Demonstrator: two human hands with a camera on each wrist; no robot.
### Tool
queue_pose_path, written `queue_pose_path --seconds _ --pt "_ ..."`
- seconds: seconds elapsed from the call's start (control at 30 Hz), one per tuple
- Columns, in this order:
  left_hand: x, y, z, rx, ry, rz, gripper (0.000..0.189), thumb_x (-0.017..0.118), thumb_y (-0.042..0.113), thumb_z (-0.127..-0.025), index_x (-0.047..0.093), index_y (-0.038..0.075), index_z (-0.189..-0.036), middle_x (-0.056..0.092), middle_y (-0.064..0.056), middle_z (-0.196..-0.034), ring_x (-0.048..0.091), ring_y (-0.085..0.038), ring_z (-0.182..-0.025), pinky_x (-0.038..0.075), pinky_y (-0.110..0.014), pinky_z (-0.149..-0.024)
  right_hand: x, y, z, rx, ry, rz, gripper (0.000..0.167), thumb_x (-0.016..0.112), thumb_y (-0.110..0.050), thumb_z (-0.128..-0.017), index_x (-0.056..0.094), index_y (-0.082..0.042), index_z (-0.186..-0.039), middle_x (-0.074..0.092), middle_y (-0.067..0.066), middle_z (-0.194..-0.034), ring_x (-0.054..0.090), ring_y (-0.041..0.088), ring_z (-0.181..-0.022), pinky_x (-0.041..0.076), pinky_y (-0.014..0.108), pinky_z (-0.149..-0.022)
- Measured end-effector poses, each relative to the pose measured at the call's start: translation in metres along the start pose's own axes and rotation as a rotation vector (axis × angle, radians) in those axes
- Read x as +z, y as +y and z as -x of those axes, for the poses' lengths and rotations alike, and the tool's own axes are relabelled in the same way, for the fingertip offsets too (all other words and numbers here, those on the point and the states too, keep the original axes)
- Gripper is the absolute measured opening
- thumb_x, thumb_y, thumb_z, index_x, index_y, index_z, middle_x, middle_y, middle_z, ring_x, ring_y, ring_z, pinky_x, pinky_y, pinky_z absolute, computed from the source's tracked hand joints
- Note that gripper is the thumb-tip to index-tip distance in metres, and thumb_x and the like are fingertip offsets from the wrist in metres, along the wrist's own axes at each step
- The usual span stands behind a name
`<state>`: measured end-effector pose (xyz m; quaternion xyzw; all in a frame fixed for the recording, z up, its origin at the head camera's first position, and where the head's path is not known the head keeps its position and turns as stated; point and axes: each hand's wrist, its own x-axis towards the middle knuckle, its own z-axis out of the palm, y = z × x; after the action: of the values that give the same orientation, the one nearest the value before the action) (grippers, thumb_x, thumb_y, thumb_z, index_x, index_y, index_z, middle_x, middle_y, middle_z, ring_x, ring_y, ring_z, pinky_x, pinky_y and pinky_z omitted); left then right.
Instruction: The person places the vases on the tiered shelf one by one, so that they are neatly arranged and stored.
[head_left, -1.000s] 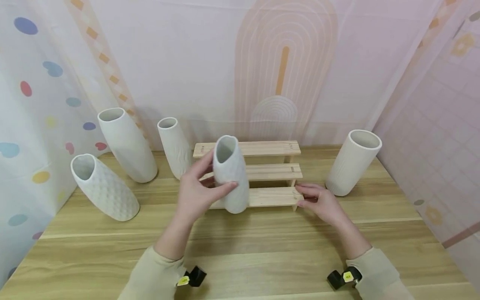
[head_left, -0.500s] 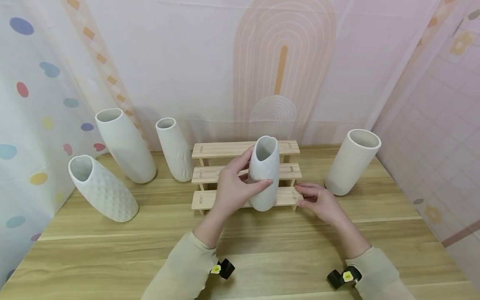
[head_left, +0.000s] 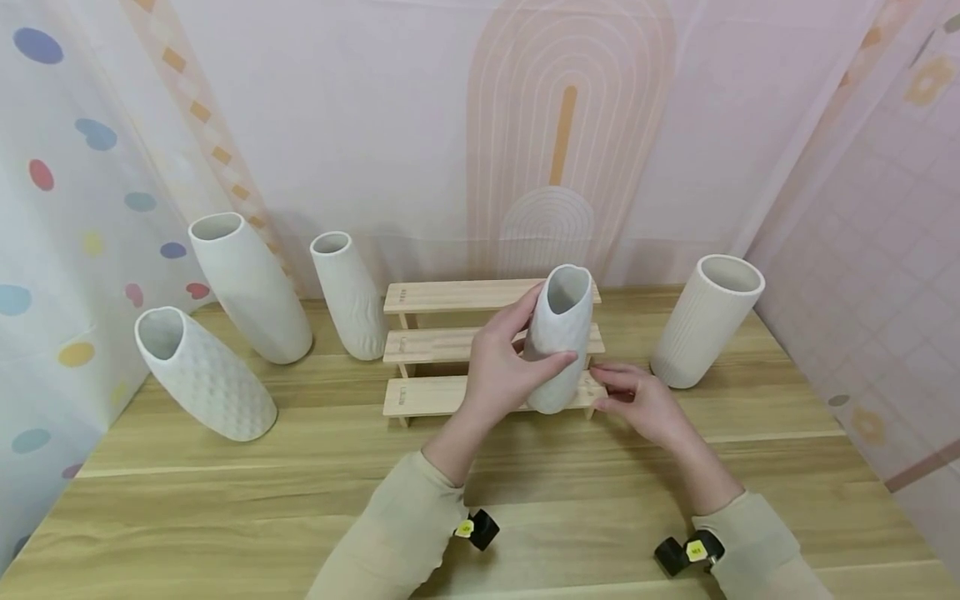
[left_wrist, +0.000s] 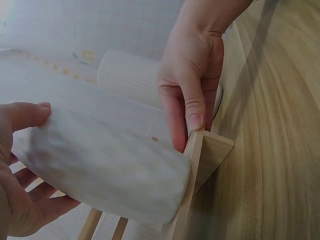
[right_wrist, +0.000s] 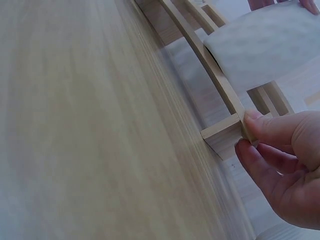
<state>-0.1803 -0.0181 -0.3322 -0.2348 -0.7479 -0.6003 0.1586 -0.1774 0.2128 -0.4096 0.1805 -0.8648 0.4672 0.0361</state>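
My left hand (head_left: 504,362) grips a white vase (head_left: 558,342) with a notched rim, thumb on the near side and fingers behind it. The vase stands nearly upright at the right part of the lowest step of a three-tier wooden stand (head_left: 431,396). In the left wrist view, the base of the vase (left_wrist: 125,170) meets the step's board. With thumb and fingers, my right hand (head_left: 641,404) pinches the right end of that lowest step; the right wrist view shows the thumb on the board's (right_wrist: 217,75) end.
A ribbed white vase (head_left: 708,325) stands just right of my right hand. Left of the stand are a slim wavy vase (head_left: 351,300), a tall smooth vase (head_left: 251,287) and a dimpled vase (head_left: 210,379). A patterned cloth (head_left: 360,125) hangs behind the wooden table (head_left: 247,508).
My left hand has carried the vase rightward along the front of the stand, from its middle to the right part of the lowest step. My right hand has stayed at the step's end.
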Motion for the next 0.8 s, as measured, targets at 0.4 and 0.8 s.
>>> queue_pose_path --seconds 0.4,0.8 --pt "0.011 0.000 0.001 0.014 0.038 -0.044 0.081 0.090 0.014 -0.071 0.055 0.021 -0.143 0.064 -0.002 -0.123 0.059 -0.013 -0.110 0.057 -0.037 -0.083 0.000 -0.001 0.000 -0.003 0.009 0.006 0.041 0.075 0.003 -0.085 0.063 0.011 -0.124 0.058 0.027 -0.130 0.060 0.039 -0.111 0.054 0.041 -0.090" --pt "0.006 -0.010 0.014 -0.033 -0.010 0.017 0.073 0.087 0.013 -0.077 0.055 0.019 -0.142 0.062 -0.001 -0.125 0.058 -0.014 -0.113 0.055 -0.035 -0.088 0.001 -0.001 0.000 0.001 0.005 -0.002 0.041 0.074 0.004 -0.085 0.062 0.012 -0.123 0.058 0.028 -0.129 0.062 0.038 -0.108 0.055 0.040 -0.089"
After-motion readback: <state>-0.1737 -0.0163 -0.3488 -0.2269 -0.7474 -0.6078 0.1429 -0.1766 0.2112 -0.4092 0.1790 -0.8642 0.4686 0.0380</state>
